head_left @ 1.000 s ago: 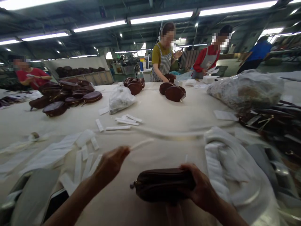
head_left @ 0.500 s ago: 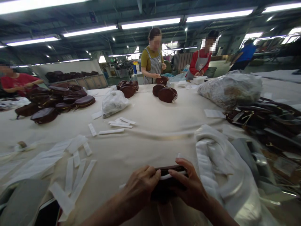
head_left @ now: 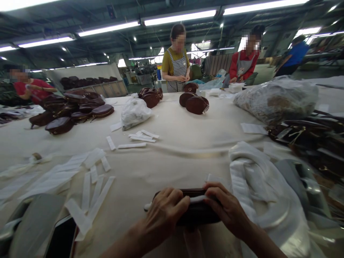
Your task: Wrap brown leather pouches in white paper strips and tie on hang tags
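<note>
A dark brown bag (head_left: 200, 214) is held between my two hands at the table's near edge. Along its upper side lies a white strip (head_left: 197, 199), whose pale end also pokes out left of my hand. My left hand (head_left: 167, 207) is closed over the bag's left part, thumb at the strip. My right hand (head_left: 227, 205) grips the right end, fingers bent over the top edge and thumb by the strip. The bag's underside is in shadow, and both hands cover its ends.
Loose white strips (head_left: 86, 191) and a phone (head_left: 61, 234) lie to my left. A white padded roll (head_left: 258, 179) is close on the right. Brown bags (head_left: 77, 107) and plastic bags (head_left: 135, 113) stand farther off. Co-workers (head_left: 176, 64) are across the table (head_left: 166, 168).
My left hand has turned more over the bag, and more of the white strip shows between my thumbs. My right fingers have closed down on the top edge. The view has shifted slightly left.
</note>
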A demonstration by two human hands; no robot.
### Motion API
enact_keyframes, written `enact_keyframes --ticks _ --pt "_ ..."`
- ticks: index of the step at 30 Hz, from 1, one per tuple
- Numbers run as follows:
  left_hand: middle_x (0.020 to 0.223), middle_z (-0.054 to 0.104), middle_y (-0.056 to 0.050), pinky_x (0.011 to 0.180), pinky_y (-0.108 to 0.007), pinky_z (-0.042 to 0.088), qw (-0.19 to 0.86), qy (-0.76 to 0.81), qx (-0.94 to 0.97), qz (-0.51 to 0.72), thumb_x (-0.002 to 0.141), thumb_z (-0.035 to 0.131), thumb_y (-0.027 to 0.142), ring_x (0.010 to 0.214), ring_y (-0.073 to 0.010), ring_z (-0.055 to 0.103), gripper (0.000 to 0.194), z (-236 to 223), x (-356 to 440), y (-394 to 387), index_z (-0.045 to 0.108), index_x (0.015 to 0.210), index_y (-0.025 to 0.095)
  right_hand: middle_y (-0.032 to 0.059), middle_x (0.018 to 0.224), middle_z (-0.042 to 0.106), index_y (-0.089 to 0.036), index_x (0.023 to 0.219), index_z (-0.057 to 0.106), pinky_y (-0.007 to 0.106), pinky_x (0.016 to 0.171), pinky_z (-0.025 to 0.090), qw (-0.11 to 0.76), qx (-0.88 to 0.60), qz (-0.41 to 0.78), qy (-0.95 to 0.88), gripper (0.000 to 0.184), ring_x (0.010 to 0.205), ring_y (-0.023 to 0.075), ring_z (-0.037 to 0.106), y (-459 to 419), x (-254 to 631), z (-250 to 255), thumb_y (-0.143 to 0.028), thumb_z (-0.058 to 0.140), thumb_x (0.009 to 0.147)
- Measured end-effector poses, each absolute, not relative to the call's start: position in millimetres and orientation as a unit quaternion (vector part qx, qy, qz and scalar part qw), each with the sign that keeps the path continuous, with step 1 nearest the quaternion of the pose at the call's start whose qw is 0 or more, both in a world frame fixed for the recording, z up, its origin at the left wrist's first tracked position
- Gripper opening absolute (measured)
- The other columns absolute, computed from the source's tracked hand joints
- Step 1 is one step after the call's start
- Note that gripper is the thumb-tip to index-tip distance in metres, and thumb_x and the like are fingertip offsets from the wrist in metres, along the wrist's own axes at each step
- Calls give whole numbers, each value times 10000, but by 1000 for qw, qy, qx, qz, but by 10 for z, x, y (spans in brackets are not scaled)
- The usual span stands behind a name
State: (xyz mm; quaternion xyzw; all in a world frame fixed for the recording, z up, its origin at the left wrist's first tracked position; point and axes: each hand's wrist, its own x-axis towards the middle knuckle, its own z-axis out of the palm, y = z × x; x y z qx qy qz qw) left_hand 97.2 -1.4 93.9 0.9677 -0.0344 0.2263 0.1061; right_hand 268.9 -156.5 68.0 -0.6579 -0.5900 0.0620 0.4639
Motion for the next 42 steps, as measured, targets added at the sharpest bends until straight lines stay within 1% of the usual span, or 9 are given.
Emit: enact_keyframes --ticks 5,10,15,17,20,23,28,33,42 --pt "965 570 -122 701 -344 490 44 -67 954 288 917 464 224 849 -211 536 264 875 965 -103 523 1135 86 59 1018 613 -218 889 547 256 903 498 482 -657 56 -577 101 1006 157 610 -1615 2696 606 -161 463 887" --pt "1185 510 -180 836 -476 479 11 -19 957 289 883 516 230 1073 -309 499 231 781 968 -76 560 1093 143 40 977 633 -217 839 592 313 992 454 490 -651 79 -574 113 966 156 632 -1636 2724 575 -170 497 878" --pt "1045 588 -130 689 -366 510 37 -47 960 275 888 512 217 843 -233 584 222 690 983 13 545 1100 158 72 995 636 -197 853 581 285 904 504 439 -643 23 -627 134 984 158 616 -1603 2753 685 -145 462 889" --pt "999 603 -112 670 -332 503 51 -50 954 292 901 488 204 796 -209 586 191 673 984 25 548 1075 153 96 1032 634 -175 974 574 350 945 476 389 -640 -17 -663 129 1015 181 594 -1589 2728 741 -174 479 887" --pt "952 610 -96 663 -317 497 65 -27 950 304 914 459 208 766 -198 579 175 667 991 19 556 1050 156 129 1129 614 -141 1150 540 460 1009 385 321 -644 -128 -683 290 1105 235 533 -1618 2605 773 -182 529 862" --pt "926 610 -87 648 -310 490 72 -11 947 312 911 469 216 737 -193 570 169 672 1009 9 564 1038 161 103 1055 647 -139 1097 587 441 1004 346 334 -625 -217 -672 275 1101 232 519 -1707 2388 702 -85 493 845" --pt "929 612 -83 650 -299 484 78 -1 945 319 910 472 217 741 -190 568 160 684 1019 -4 576 1017 159 86 916 687 -117 1081 599 382 900 378 323 -651 -149 -670 272 887 206 599 -1771 2066 433 -119 430 868" --pt "896 615 -73 636 -301 475 88 7 948 307 910 465 221 715 -190 565 160 694 1007 -34 578 1008 166 74 825 682 -133 1022 595 352 794 406 353 -673 -164 -629 196 744 192 598 -1692 1990 284 -163 442 905" --pt "856 609 -59 631 -292 467 119 24 949 292 919 454 273 719 -190 571 173 697 1027 -47 579 986 174 70 791 673 -155 916 624 339 738 421 393 -665 -162 -614 165 741 185 594 -1647 2002 241 -118 464 903"
